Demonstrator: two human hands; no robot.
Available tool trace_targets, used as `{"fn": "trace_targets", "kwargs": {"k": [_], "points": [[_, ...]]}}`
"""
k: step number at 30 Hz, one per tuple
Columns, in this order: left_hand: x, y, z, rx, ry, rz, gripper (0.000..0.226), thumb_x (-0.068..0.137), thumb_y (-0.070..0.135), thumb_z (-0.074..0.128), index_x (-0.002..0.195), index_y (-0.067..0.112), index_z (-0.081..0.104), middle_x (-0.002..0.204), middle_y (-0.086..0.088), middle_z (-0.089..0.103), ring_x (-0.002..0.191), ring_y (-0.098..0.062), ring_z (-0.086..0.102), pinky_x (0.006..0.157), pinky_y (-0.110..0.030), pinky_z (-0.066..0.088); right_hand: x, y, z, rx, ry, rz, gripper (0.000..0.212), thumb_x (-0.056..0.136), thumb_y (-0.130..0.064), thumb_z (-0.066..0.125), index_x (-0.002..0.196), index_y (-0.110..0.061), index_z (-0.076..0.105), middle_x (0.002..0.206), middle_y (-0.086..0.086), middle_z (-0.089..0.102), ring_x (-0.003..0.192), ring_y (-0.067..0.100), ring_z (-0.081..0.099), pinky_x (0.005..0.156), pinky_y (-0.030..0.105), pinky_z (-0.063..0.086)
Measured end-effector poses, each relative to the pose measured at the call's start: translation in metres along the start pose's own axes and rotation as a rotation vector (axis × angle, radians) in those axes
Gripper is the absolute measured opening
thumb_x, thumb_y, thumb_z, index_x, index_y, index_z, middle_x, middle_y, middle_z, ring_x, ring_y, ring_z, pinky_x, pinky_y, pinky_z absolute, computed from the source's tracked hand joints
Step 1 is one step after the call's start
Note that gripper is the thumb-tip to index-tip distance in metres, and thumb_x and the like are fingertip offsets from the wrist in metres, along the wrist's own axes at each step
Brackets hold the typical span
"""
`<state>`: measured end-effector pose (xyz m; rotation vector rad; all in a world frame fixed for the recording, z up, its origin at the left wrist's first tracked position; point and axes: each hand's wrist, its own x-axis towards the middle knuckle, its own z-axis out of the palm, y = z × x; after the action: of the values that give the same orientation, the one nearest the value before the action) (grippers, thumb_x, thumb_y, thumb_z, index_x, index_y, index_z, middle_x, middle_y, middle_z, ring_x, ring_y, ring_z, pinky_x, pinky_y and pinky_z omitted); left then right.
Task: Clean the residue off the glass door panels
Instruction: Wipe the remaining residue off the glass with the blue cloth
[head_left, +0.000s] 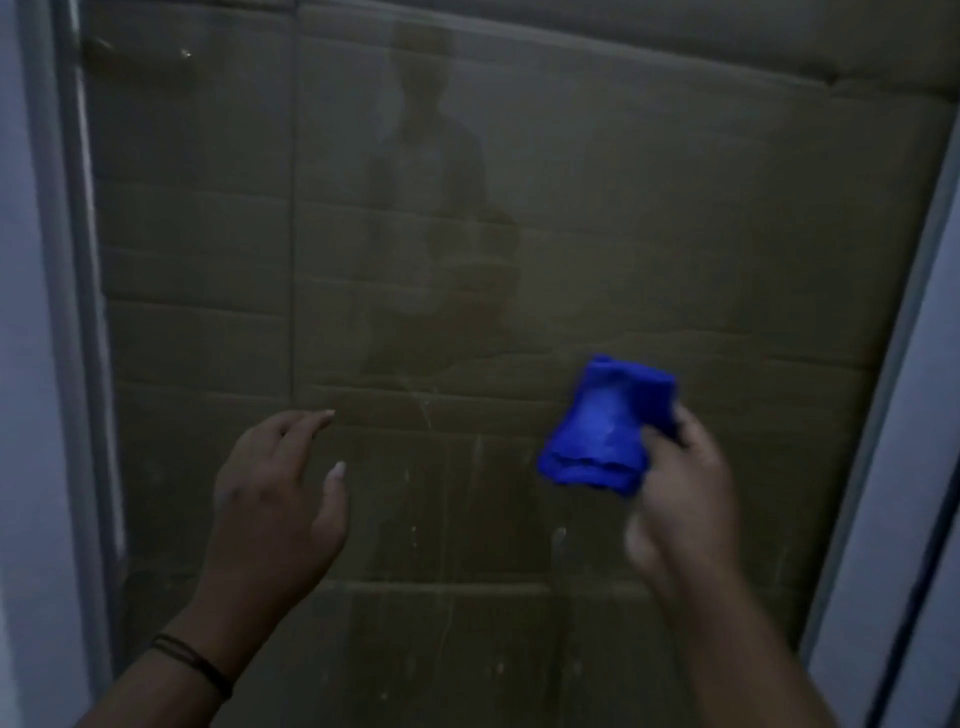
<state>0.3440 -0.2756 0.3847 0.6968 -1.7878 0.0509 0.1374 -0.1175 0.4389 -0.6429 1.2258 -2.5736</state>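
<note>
- Hands: our right hand (680, 483) is gripping a folded blue cloth (605, 426) against the glass panel (519, 208).
- Our left hand (275, 499) is hovering, fingers relaxed.

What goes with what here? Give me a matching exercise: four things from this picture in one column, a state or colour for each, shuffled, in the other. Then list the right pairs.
Things:
1. left hand
2. right hand
3. cloth
4. glass panel

States:
A. bright blue, bunched up
B. fingers relaxed, holding nothing
C. streaked with pale spots and drips low down
D. gripping the cloth

Pairs: 1-B, 2-D, 3-A, 4-C
</note>
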Motion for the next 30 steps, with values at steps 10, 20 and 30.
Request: {"fn": "trace_targets", "kwargs": {"k": [10,20,30], "points": [[-0.006,-0.004,-0.007,-0.006,-0.034,-0.001,0.047,0.076,0.019,0.058,0.120,0.002,0.060,0.112,-0.015,0.060,0.106,-0.031,0.055,0.092,-0.045,0.045,0.033,0.024,-0.043,-0.765,0.245,-0.457,0.046,0.090,0.009,0.040,0.133,-0.004,0.049,0.142,0.013,0.045,0.132,0.023,0.041,0.110,0.028,0.028],[-0.012,-0.021,-0.010,-0.006,-0.025,-0.041,0.043,0.079,0.015,0.059,0.120,0.001,0.058,0.112,-0.017,0.060,0.106,-0.030,0.053,0.094,-0.035,0.037,-0.069,0.133,0.072,-0.890,-0.453,-0.570,0.062,0.084,0.016,0.040,0.137,-0.017,0.046,0.149,-0.005,0.028,0.140,0.005,0.017,0.111,0.009,0.007],[-0.013,-0.027,-0.020,-0.031,0.043,-0.075,0.039,0.079,0.013,0.058,0.116,0.001,0.061,0.110,-0.017,0.061,0.106,-0.032,0.054,0.095,-0.035,0.038,-0.055,0.045,0.043,0.047,-0.095,0.088,0.036,0.092,0.001,0.046,0.105,-0.027,0.064,0.092,-0.006,0.074,0.081,0.009,0.069,0.074,0.026,0.055]]}}
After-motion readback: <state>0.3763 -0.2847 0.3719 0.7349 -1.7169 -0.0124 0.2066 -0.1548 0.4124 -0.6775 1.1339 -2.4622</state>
